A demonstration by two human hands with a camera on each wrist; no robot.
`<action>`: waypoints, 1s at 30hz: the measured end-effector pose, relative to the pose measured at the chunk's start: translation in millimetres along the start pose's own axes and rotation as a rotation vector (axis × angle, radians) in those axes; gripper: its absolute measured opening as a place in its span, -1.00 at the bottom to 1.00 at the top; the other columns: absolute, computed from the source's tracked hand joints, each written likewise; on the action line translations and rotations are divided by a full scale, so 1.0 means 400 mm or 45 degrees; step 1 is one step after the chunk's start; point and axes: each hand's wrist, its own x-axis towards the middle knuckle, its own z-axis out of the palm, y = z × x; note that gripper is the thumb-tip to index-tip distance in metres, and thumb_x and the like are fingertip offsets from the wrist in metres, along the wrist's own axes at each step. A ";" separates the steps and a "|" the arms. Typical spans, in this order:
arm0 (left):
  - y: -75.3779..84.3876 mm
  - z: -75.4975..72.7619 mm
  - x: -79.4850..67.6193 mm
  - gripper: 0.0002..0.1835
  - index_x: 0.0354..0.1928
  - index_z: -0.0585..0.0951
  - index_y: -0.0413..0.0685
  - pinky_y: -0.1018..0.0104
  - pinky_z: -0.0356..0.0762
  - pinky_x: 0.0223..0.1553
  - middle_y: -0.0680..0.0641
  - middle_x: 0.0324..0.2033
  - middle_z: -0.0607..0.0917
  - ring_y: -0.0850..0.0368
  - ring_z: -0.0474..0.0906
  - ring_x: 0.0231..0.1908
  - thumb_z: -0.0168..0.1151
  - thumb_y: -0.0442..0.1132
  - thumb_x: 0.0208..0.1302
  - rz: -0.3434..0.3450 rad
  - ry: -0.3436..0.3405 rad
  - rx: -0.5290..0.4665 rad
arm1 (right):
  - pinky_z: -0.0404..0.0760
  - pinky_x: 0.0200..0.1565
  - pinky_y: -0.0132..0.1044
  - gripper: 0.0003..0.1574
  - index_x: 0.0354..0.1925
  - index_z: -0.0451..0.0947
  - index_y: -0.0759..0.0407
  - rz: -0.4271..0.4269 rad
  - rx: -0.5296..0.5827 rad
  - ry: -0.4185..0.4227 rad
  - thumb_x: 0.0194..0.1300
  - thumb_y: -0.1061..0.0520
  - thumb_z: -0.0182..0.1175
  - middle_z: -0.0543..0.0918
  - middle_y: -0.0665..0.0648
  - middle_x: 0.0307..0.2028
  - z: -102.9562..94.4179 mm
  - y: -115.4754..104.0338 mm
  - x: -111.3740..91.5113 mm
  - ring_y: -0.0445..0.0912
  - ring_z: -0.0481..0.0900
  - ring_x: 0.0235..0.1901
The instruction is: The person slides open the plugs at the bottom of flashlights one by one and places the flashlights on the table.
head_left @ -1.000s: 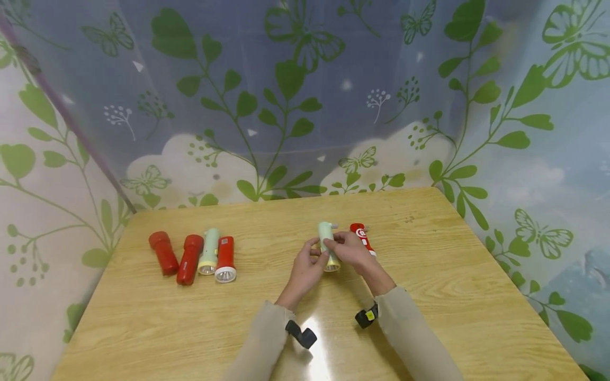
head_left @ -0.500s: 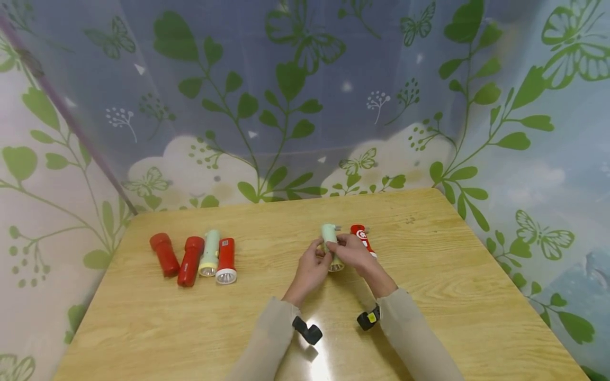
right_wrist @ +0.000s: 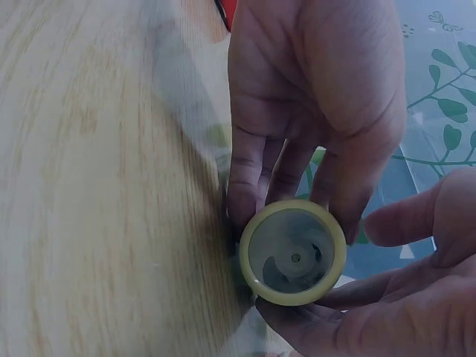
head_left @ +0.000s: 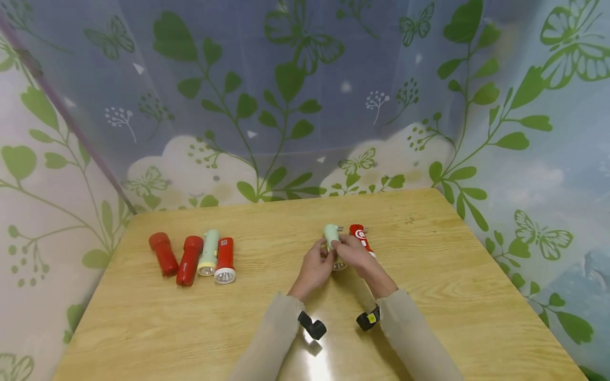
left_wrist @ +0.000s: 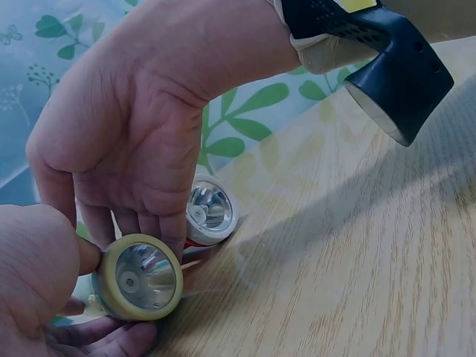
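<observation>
Both hands hold a pale green flashlight (head_left: 331,233) with a yellow rim, over the middle right of the table. Its lens (left_wrist: 145,275) faces the person, and metal plug prongs (head_left: 340,228) stick out sideways from its far end. My right hand (head_left: 353,250) grips it from above, thumb on one side and fingers on the other. My left hand (head_left: 312,268) holds it from the left, fingers under the body and thumb at its side, as the right wrist view shows. Just right of the hands lies a red flashlight (head_left: 359,234), partly hidden by the right hand.
On the left of the table (head_left: 190,328) lie two red flashlights, a far-left one (head_left: 163,254) and another (head_left: 189,260) beside it, then a green flashlight (head_left: 209,251) and a red, white-rimmed flashlight (head_left: 225,259). A patterned curtain (head_left: 295,132) stands behind the table.
The green flashlight has shifted slightly right, and the left hand has moved right along with it. The right hand keeps nearly the same place. The other flashlights have not moved.
</observation>
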 end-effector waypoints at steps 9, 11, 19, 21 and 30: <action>0.001 0.007 0.007 -0.42 0.48 0.26 -0.36 0.47 0.44 -0.46 -0.15 -0.21 0.63 0.24 0.46 -0.44 0.05 -0.30 0.50 0.013 0.001 0.030 | 0.42 0.27 0.03 -0.41 0.35 0.36 0.41 0.040 0.016 0.004 0.56 0.05 -0.08 0.51 0.36 0.26 0.001 -0.005 -0.005 0.09 0.44 0.18; 0.001 0.008 0.006 -0.42 0.47 0.26 -0.38 0.48 0.43 -0.47 -0.15 -0.24 0.62 0.25 0.44 -0.46 0.05 -0.32 0.49 0.024 0.002 0.034 | 0.42 0.20 -0.02 -0.43 0.33 0.38 0.39 0.043 0.003 0.012 0.56 0.05 -0.07 0.53 0.34 0.23 0.002 -0.005 -0.005 0.06 0.43 0.12; -0.005 0.017 0.014 -0.43 0.44 0.29 -0.41 0.47 0.41 -0.48 -0.12 -0.31 0.60 0.23 0.43 -0.45 0.05 -0.39 0.44 0.060 0.029 0.050 | 0.44 0.22 0.01 -0.41 0.30 0.38 0.44 0.030 -0.010 -0.003 0.55 0.03 -0.07 0.52 0.36 0.20 0.003 -0.007 -0.013 0.08 0.43 0.14; -0.005 0.019 0.016 -0.44 0.44 0.30 -0.42 0.47 0.40 -0.49 -0.10 -0.36 0.59 0.23 0.43 -0.47 0.05 -0.39 0.44 0.071 0.043 0.064 | 0.46 0.17 -0.06 -0.40 0.29 0.37 0.45 0.023 -0.010 -0.005 0.55 0.01 -0.06 0.53 0.34 0.16 0.002 -0.011 -0.018 0.06 0.44 0.10; -0.005 0.020 0.016 -0.52 0.29 0.50 -0.36 0.28 0.50 -0.21 -0.16 -0.33 0.64 0.12 0.47 -0.28 0.11 -0.40 0.33 0.161 0.101 0.177 | 0.46 0.01 -0.21 -0.42 0.28 0.35 0.44 0.041 0.051 -0.051 0.55 0.02 -0.05 0.50 0.30 0.12 0.003 -0.020 -0.023 0.02 0.43 0.02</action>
